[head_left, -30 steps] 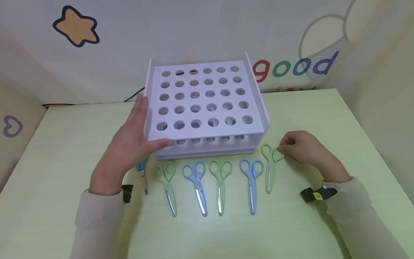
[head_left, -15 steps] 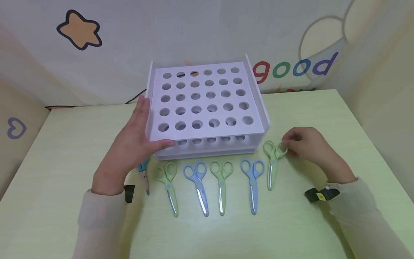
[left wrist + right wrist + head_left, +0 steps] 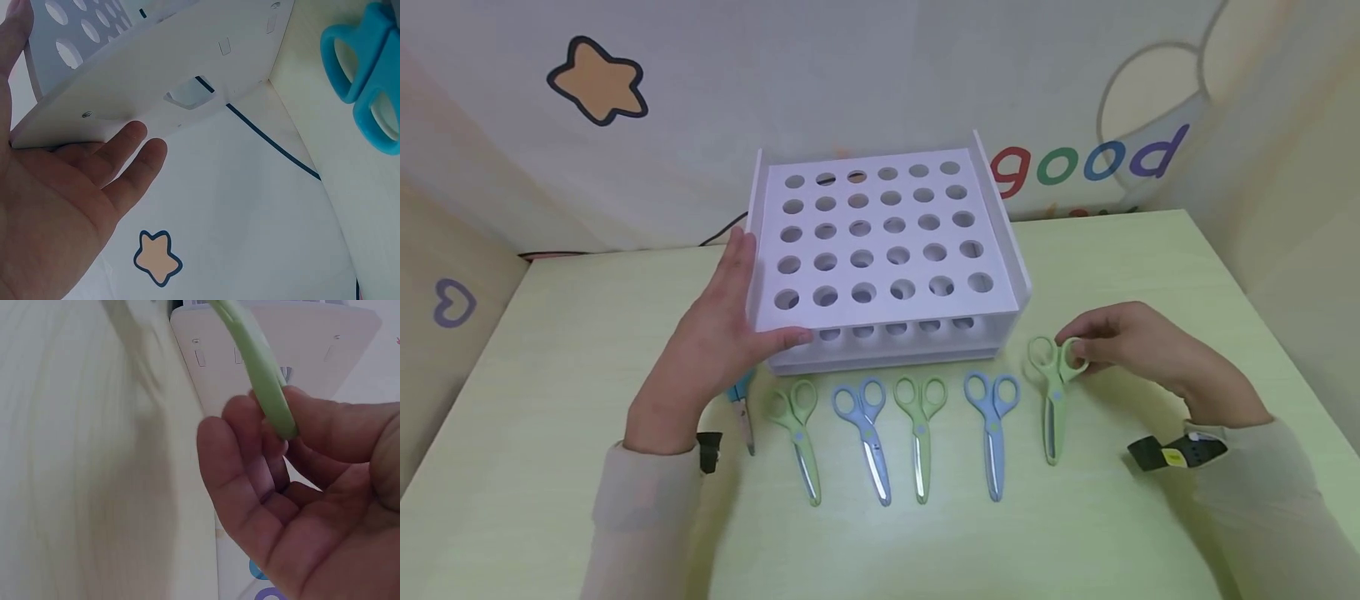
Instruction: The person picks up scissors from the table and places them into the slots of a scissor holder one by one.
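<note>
Right hand (image 3: pixel 1116 342): your thumb and fingertips pinch a loop of the held green scissors (image 3: pixel 1055 396), front right of the white rack (image 3: pixel 878 242).
Held green scissors: shifted rightward past the white rack in the last half second, widening the gap from the right blue scissors (image 3: pixel 993 425); the loops look raised off the counter (image 3: pixel 910 550), the tip you cannot judge.
Left hand (image 3: pixel 718 325): well apart from your other, fingers straight along the white rack's left side, thumb at its front edge, unchanged.
Front row: before the white rack lie turquoise scissors (image 3: pixel 739 390), left green scissors (image 3: pixel 805 442), left blue scissors (image 3: pixel 868 429), middle green scissors (image 3: pixel 921 425).
Scissors work: this pair seems under your control, not yet released.
</note>
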`<action>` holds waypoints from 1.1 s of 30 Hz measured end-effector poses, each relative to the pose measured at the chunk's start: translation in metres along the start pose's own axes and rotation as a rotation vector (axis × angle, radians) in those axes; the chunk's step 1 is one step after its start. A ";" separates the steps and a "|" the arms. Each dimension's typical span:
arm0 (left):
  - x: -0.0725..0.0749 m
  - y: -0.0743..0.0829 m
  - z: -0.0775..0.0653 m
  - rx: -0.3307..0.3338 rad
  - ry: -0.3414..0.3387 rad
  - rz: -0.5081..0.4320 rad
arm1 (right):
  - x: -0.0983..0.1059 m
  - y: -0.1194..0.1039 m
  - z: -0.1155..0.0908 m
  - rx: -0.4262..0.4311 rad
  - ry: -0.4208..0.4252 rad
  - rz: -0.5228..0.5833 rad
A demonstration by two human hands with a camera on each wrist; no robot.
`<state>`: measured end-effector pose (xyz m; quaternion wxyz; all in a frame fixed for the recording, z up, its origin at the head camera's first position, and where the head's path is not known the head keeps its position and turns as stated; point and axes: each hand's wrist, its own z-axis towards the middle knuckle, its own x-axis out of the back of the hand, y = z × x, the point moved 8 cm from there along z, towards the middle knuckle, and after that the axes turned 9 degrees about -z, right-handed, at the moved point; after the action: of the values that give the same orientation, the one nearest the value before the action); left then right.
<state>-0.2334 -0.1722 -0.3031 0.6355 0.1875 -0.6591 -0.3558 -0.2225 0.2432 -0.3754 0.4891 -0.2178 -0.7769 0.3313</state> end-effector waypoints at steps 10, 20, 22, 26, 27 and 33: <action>0.000 0.002 0.002 -0.008 0.008 0.000 | 0.017 -0.013 -0.009 0.181 0.073 0.202; -0.002 -0.001 0.000 0.006 0.004 -0.012 | 0.032 -0.040 -0.024 0.478 0.131 0.705; -0.002 -0.001 -0.001 0.001 0.005 -0.014 | 0.035 -0.047 -0.028 0.537 0.161 0.775; -0.003 -0.002 -0.002 -0.005 0.004 -0.010 | 0.039 -0.059 -0.036 0.677 0.204 0.924; -0.003 -0.002 -0.002 -0.003 0.004 -0.010 | 0.040 -0.061 -0.038 0.702 0.216 0.950; -0.002 -0.001 -0.001 0.000 0.008 -0.004 | 0.046 -0.071 -0.045 0.804 0.268 1.081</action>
<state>-0.2326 -0.1715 -0.3050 0.6376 0.1899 -0.6561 -0.3563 -0.2022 0.2386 -0.2821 0.3896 -0.4156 -0.3087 0.7617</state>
